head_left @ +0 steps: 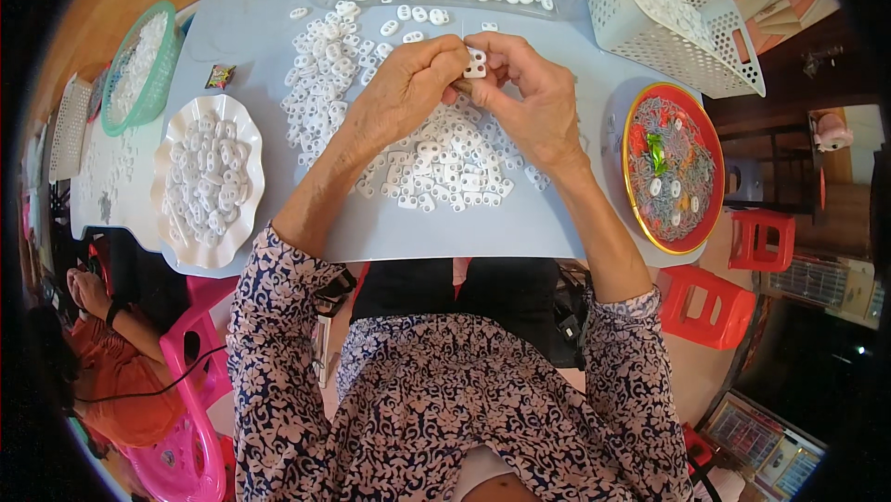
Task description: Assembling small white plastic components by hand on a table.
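Above the table, my left hand (408, 89) and my right hand (536, 101) meet at a small white plastic piece with round holes (475, 63). Its face shows between my fingertips. My right thumb and fingers pinch it from the right, while the curled fingers of my left hand press against its left side. Part of the piece is hidden by the fingers. Below my hands lies a loose pile of similar white pieces (444, 163). Another heap of white oval pieces (320, 75) spreads to the left of my left hand.
A scalloped white dish (253, 210) of white pieces stands left; a red gold-rimmed bowl (634, 196) with small grey parts stands right. Far right is a perforated white basket (631, 33), far left a green basket (167, 84). Another person (139, 381) sits left. Red stools (710, 307) stand right.
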`<state>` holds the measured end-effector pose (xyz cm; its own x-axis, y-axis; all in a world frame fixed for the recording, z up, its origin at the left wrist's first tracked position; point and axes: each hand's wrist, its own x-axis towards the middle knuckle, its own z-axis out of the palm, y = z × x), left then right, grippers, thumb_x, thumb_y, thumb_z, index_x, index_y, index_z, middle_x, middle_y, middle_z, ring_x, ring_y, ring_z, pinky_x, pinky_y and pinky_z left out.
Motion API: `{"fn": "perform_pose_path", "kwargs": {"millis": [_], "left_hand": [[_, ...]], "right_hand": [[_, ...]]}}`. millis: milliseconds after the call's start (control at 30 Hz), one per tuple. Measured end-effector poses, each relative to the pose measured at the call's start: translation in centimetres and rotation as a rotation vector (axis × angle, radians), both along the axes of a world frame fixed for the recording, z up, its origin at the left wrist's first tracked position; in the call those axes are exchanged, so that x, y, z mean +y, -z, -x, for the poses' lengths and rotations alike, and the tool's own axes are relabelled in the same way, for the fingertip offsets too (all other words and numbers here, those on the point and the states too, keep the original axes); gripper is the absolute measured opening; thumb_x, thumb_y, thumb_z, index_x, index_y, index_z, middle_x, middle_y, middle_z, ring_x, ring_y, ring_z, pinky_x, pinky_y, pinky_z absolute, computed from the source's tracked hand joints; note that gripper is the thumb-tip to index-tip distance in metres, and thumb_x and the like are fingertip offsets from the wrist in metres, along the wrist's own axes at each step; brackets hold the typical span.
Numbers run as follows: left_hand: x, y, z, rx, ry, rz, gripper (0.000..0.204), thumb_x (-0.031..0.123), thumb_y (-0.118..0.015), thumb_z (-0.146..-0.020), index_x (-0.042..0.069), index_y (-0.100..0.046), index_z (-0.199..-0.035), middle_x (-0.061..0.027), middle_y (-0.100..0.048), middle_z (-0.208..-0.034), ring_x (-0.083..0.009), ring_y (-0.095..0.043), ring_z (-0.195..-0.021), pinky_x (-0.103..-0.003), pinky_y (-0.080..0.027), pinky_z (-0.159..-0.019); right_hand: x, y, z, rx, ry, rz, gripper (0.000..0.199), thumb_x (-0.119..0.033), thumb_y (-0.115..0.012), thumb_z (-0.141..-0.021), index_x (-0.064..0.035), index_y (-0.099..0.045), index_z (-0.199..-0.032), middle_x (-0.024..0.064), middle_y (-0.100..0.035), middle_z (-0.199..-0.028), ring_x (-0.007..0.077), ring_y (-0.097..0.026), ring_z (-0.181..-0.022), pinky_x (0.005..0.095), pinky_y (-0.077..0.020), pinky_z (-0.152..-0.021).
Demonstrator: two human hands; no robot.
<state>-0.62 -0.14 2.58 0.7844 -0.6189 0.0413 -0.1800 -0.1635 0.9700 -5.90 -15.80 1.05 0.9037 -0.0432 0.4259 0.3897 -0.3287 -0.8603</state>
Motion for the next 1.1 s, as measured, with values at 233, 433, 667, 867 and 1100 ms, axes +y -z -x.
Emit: {"fn": "perform_pose_path", "kwargs": {"millis": [233,433,667,867,1100], "left_hand": [[0.0,1.0,-0.3,-0.041,-0.030,0.043,0.026,0.019,-0.042,-0.091,0.001,-0.049,-0.074,-0.0030,-0.046,-0.061,-0.0105,-0.044,-0.058,-0.027,-0.038,-0.055],[-0.3,1.5,-0.2,-0.055,-0.049,0.053,0.025,0.018,-0.041,-0.091,0.001,-0.047,-0.073,-0.0035,-0.044,-0.059,-0.0112,-0.042,-0.058,-0.028,-0.037,-0.054],[-0.3,0.7,0.2,-0.073,-0.065,-0.023,0.025,0.017,-0.041,-0.090,-0.001,-0.047,-0.074,-0.0058,-0.044,-0.060,-0.0119,-0.040,-0.059,-0.029,-0.038,-0.055],[-0.5,0.6,0.7,-0.107,-0.074,0.016,0.024,0.016,-0.041,-0.089,-0.003,-0.047,-0.077,-0.0125,-0.043,-0.062,-0.0165,-0.039,-0.059,-0.032,-0.039,-0.057],[-0.6,0.2,0.9,-0.115,-0.064,0.011,0.023,0.016,-0.042,-0.089,-0.003,-0.046,-0.077,-0.0140,-0.044,-0.063,-0.0188,-0.039,-0.059,-0.033,-0.039,-0.057]], "right_hand": [[0.0,-0.4,0.2,-0.013,0.021,0.069,0.030,-0.002,-0.073,-0.072,-0.0040,-0.063,-0.101,-0.0002,-0.056,-0.069,0.0071,-0.053,-0.061,0.0219,-0.0473,-0.058],[-0.1,-0.7,0.1,0.014,-0.011,0.031,0.030,-0.001,-0.074,-0.071,-0.0045,-0.063,-0.099,0.0005,-0.055,-0.068,0.0078,-0.053,-0.060,0.0221,-0.0472,-0.057],[-0.3,-0.9,0.1,-0.036,0.036,0.178,0.027,-0.002,-0.074,-0.071,-0.0038,-0.060,-0.094,0.0035,-0.058,-0.069,0.0115,-0.056,-0.061,0.0244,-0.0483,-0.058],[-0.5,-1.0,0.2,-0.005,0.016,0.177,0.027,-0.001,-0.075,-0.069,-0.0030,-0.060,-0.092,0.0050,-0.062,-0.072,0.0121,-0.059,-0.062,0.0252,-0.0491,-0.058],[-0.6,-1.2,0.2,0.004,0.004,0.133,0.024,-0.001,-0.075,-0.069,-0.0001,-0.061,-0.088,0.0060,-0.067,-0.076,0.0114,-0.061,-0.062,0.0246,-0.0499,-0.059]]}}
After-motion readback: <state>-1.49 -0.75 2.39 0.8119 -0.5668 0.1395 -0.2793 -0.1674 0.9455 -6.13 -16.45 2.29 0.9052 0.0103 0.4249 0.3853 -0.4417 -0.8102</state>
